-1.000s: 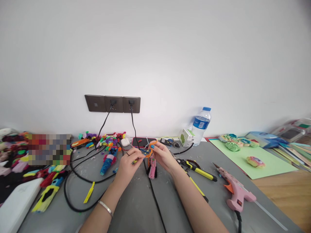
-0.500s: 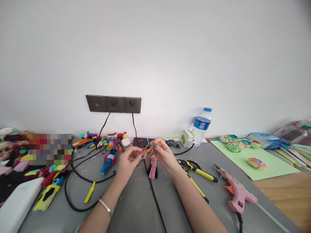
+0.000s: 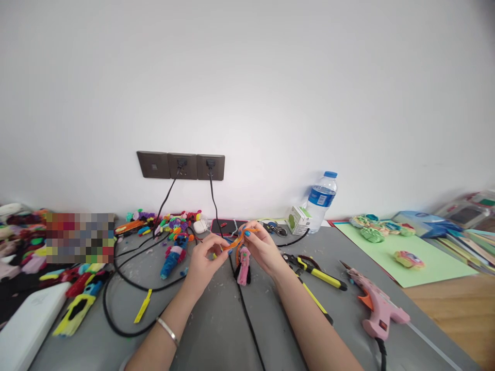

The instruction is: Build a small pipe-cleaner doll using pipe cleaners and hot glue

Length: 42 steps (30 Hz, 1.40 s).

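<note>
Between my two hands stretches an orange pipe cleaner (image 3: 232,244). My left hand (image 3: 207,255) pinches one end of it between thumb and fingertips. Higher up and to the right, my right hand (image 3: 261,246) grips the other part, its fingers closed around it. Just below the right fingers is a small pink pipe-cleaner figure (image 3: 243,268) with dark parts at its lower sides; whether it hangs from the hand or rests on the table I cannot tell. A blue pipe-cleaner figure (image 3: 172,257) lies left of my left hand.
Pliers with yellow handles (image 3: 323,275) and a pink glue gun (image 3: 379,304) lie to the right. A water bottle (image 3: 322,201) and a small box (image 3: 298,220) stand by the wall. Black cables (image 3: 247,319) cross the grey table. A white power bank (image 3: 33,330) lies at left.
My left fingers have shifted slightly along the orange pipe cleaner, and the strand between the hands now hangs a little lower. My right hand has barely moved.
</note>
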Each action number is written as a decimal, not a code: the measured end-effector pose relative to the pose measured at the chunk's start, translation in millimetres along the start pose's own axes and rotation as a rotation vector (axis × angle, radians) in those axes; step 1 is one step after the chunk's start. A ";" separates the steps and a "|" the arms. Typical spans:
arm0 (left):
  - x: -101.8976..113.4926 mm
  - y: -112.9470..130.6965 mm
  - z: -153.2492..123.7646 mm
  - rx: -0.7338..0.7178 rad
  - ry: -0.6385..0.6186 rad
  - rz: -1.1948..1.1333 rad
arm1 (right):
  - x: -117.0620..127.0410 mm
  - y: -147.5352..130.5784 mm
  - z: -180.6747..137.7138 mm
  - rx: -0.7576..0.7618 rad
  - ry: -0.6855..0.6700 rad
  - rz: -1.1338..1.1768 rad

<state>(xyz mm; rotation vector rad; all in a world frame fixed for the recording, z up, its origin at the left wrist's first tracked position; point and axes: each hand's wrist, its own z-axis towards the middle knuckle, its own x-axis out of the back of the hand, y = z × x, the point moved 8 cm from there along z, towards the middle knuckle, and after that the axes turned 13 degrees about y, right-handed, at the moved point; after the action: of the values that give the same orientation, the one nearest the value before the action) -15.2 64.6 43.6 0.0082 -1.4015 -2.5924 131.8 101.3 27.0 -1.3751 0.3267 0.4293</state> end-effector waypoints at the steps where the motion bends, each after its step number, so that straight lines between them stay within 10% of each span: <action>1: -0.4 0.3 -0.5 -0.002 -0.006 0.014 | 0.0 0.6 -0.1 -0.010 -0.001 0.014; 42: -2.4 13.8 -4.8 -0.096 -0.012 0.061 | -10.8 5.1 -7.3 -0.087 -0.106 0.016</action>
<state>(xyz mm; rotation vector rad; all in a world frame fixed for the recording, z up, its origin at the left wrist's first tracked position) -10.1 53.8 52.2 -0.0628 -1.2598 -2.6098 120.1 93.7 26.4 -1.4292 0.2340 0.5328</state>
